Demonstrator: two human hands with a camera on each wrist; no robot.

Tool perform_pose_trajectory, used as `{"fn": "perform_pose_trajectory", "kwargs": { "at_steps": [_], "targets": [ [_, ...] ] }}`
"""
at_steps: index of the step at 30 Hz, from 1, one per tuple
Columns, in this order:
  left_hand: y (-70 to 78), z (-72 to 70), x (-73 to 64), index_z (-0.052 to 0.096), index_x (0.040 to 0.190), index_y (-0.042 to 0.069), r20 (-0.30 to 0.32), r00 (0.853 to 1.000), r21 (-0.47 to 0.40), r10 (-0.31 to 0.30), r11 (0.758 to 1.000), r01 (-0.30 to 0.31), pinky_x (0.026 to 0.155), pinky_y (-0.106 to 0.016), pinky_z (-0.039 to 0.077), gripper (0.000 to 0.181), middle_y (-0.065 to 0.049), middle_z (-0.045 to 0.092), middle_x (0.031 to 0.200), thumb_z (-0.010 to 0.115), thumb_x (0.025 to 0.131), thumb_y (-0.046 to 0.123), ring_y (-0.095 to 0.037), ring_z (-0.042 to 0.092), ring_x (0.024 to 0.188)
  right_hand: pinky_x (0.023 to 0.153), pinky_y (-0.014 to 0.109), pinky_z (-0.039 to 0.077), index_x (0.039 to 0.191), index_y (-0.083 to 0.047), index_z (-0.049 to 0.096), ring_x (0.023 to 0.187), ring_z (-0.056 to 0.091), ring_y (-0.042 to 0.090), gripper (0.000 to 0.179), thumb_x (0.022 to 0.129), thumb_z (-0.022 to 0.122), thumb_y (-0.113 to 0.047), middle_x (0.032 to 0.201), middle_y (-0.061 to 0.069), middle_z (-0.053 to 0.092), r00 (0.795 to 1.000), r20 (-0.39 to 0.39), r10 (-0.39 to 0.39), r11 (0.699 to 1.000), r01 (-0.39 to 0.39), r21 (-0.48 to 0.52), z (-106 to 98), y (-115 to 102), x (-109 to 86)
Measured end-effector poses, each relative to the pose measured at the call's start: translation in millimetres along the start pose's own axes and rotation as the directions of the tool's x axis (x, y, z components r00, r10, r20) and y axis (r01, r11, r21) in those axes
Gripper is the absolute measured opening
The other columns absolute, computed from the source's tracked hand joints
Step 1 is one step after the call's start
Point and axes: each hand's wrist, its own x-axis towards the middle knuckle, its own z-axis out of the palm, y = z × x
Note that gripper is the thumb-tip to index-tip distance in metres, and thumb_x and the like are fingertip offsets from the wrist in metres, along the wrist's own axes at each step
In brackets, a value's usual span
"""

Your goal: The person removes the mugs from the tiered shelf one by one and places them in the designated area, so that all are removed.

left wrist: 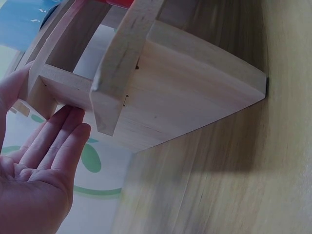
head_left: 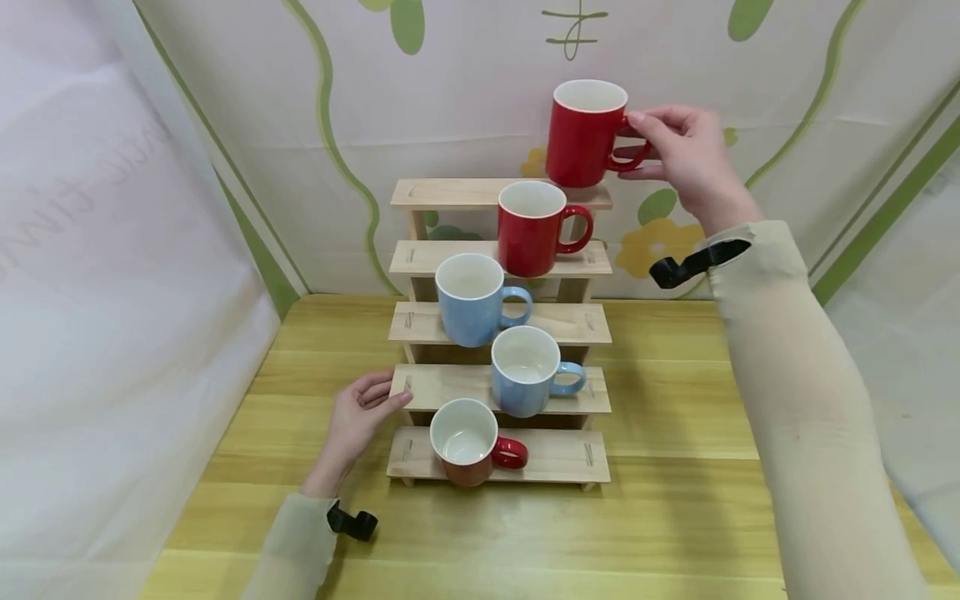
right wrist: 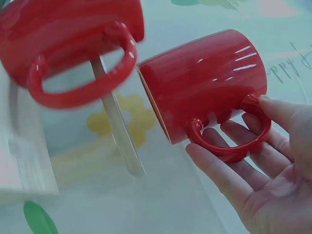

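Observation:
My right hand (head_left: 686, 154) holds a red mug (head_left: 581, 137) by its handle, upright above the right end of the stand's top step. In the right wrist view a gap shows between this mug (right wrist: 204, 83) and the step. My left hand (head_left: 360, 417) steadies the wooden stepped display stand (head_left: 442, 383) at the left end of its second step from the bottom, thumb on top and fingers underneath. Another red mug (head_left: 528, 233) stands on the step below the top. Farther down are a light blue mug (head_left: 468, 304), a second light blue mug (head_left: 522, 383) and a reddish mug (head_left: 467, 454) on the lowest step.
The stand sits on a wood-grain table (head_left: 675, 500) close to a white cloth backdrop (head_left: 465, 100) with green vines and yellow flowers. A white cloth wall (head_left: 112, 250) rises on the left, and another cloth wall (head_left: 915, 275) on the right.

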Motion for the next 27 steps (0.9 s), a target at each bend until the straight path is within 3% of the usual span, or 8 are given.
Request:
{"fn": "perform_pose_trajectory", "kwargs": {
  "at_steps": [11,19,27],
  "targets": [
    [0.6,1.1,0.7,0.061,0.131,-0.003,-0.007,1.0,-0.006,-0.01,1.0,0.01,0.093,-0.024,0.054,0.051,-0.02,0.068,0.125,0.083,0.089,0.016,-0.02,0.067,0.111,0.07,0.038,0.06,0.116,0.002,0.073,0.09,0.074,0.028,0.042,0.083,0.086,-0.019,0.115,0.015,0.07,0.999,-0.045,0.005,0.998,-0.002,0.066,-41.0,-7.5,-19.3],
    [0.6,1.9,1.0,0.061,0.131,-0.002,-0.005,1.0,-0.011,-0.015,1.0,0.015,0.093,-0.024,0.054,0.051,-0.019,0.067,0.125,0.083,0.089,0.017,-0.023,0.066,0.113,0.066,0.039,0.06,0.116,0.004,0.073,0.087,0.075,0.027,0.04,0.084,0.085,-0.015,0.113,0.014,0.071,0.997,-0.079,-0.01,0.996,0.017,0.083,-63.6,-7.0,-33.2],
    [0.2,1.2,1.4,0.062,0.131,-0.003,-0.011,1.0,-0.018,-0.003,1.0,0.003,0.092,-0.025,0.055,0.05,-0.02,0.067,0.125,0.083,0.089,0.016,-0.017,0.068,0.109,0.065,0.041,0.06,0.117,0.006,0.072,0.087,0.075,0.028,0.039,0.084,0.085,-0.012,0.113,0.014,0.071,0.994,-0.106,-0.009,0.992,0.022,0.123,-83.0,-1.8,-46.8]
  ]
}}
